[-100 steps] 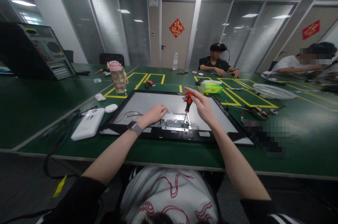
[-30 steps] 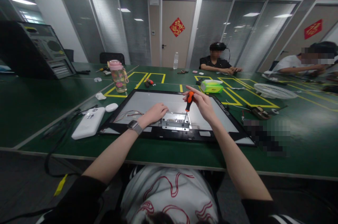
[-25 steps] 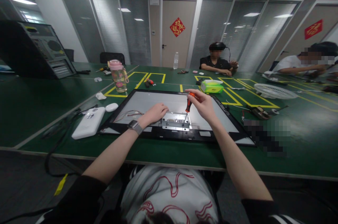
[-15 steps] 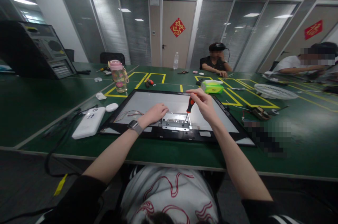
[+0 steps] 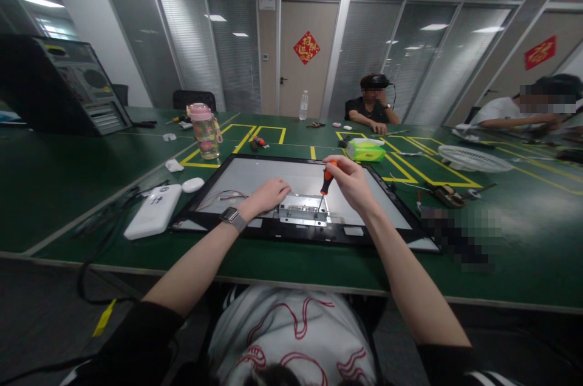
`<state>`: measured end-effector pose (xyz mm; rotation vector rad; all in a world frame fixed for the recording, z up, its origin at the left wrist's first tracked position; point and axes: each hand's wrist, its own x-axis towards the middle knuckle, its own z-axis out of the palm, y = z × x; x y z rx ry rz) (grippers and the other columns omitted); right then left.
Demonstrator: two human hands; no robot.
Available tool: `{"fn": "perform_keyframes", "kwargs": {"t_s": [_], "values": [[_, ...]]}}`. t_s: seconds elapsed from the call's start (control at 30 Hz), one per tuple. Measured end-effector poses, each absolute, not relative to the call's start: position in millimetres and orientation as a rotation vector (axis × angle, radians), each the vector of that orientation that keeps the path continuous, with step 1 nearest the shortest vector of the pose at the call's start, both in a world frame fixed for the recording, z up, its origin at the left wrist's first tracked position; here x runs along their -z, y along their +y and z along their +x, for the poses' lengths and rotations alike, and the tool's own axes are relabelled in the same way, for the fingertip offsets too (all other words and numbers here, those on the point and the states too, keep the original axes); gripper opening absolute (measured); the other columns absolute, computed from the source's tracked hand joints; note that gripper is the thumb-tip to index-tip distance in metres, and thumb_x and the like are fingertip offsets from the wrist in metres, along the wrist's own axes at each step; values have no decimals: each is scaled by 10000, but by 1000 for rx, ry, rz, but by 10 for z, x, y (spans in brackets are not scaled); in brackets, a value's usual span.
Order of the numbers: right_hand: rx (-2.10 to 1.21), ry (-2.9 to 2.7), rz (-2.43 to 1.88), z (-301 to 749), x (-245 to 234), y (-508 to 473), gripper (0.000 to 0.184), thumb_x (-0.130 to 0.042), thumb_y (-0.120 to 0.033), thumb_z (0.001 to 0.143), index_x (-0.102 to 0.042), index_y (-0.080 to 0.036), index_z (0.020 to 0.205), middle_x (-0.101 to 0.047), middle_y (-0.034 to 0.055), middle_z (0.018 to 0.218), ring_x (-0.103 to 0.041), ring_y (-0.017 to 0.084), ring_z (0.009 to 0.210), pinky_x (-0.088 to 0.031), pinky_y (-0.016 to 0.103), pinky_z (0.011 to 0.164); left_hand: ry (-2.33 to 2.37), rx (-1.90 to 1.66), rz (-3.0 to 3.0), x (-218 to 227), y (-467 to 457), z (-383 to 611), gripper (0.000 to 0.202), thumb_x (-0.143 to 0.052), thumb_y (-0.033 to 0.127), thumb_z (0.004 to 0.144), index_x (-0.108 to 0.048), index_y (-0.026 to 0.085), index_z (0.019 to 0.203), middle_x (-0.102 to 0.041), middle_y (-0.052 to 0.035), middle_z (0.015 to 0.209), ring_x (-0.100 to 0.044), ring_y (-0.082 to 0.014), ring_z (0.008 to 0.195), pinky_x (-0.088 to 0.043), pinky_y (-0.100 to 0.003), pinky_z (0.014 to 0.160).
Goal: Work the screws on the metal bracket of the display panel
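- Right hand (image 5: 353, 182) is pinching the orange-and-black screwdriver (image 5: 326, 178) up near the top of the handle with the fingertips. The shaft leans a little and its tip sits on the right end of the metal bracket (image 5: 303, 211).
- Over the last few seconds the fingers have shuffled round the handle and the handle has wobbled a touch, but the tip hasn't left that spot. To me that reads as the driver being twirled in place.
- Left hand (image 5: 268, 193) hasn't budged: fingers together and laid flat, pressing by the bracket's left end, watch (image 5: 232, 217) on the wrist.
- The bracket is also where it was, lying on the back of the monitor panel (image 5: 255, 175) near its front edge. The panel lies flat on the green surface (image 5: 68, 192).
- Only other change is that the person across the surface now has a hand up at head height (not our hands, ignore).
- Containers: the pink-lidded bottle (image 5: 203, 131) stands upright to the left beyond the panel. It has a clear printed body and I can't tell how full it is.
- A small clear bottle (image 5: 302, 105) is way at the far end, contents too tiny to read.
- The green tissue pack (image 5: 364, 149) sits just past the panel's far right corner, with white showing on top.
- The computer case (image 5: 68, 94) is far left, insides hidden.
- A white box-like gadget (image 5: 152, 211) lies just left of the panel.
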<state>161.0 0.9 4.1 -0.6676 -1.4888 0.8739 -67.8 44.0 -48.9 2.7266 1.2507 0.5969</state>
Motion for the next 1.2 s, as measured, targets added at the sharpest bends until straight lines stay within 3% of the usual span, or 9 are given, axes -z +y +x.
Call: {"fn": "perform_keyframes", "kwargs": {"t_s": [0.3,0.5,0.7,0.87,1.07,1.2], "values": [[-1200,-1376,-507,1531,-101,-46,224,-663,-418,787,-639,-232,910,-632,12,803,-599,162,747,-471,325,771,1267,-570,2759,481,441,-663,347,-348,252,952,-678,148,980,-620,-85,930,-573,-190,888,-442,-299,833],[-1077,-1416,-537,1542,-78,-35,141,-680,-368,796,-644,-234,819,-578,-22,720,-551,130,717,-463,267,721,1256,-575,2754,508,469,-676,351,-342,263,954,-674,155,984,-619,-81,936,-569,-189,890,-440,-301,831],[-1149,-1437,-518,1544,-77,-54,211,-659,-400,810,-654,-238,945,-630,-1,796,-608,139,759,-478,292,756,1266,-558,2764,489,446,-671,355,-337,262,954,-673,152,987,-611,-83,927,-565,-190,885,-439,-302,827],[-1131,-1447,-487,1505,-74,-55,204,-598,-440,847,-625,-254,927,-653,8,817,-633,167,785,-489,355,823,1268,-548,2743,464,428,-662,357,-338,260,952,-676,154,991,-615,-84,945,-572,-192,894,-440,-304,839],[-883,-1526,-660,1556,-33,-14,206,-675,-393,787,-637,-253,934,-611,-8,867,-585,153,816,-475,306,799,1267,-559,2760,462,427,-660,353,-340,252,953,-676,151,990,-621,-87,942,-572,-191,900,-440,-304,846],[-940,-1540,-619,1579,-31,-14,225,-647,-378,818,-642,-252,1004,-619,-1,840,-596,154,817,-479,314,809,1265,-545,2764,455,419,-660,351,-343,238,951,-679,149,995,-619,-89,930,-572,-191,894,-441,-302,838]]}}
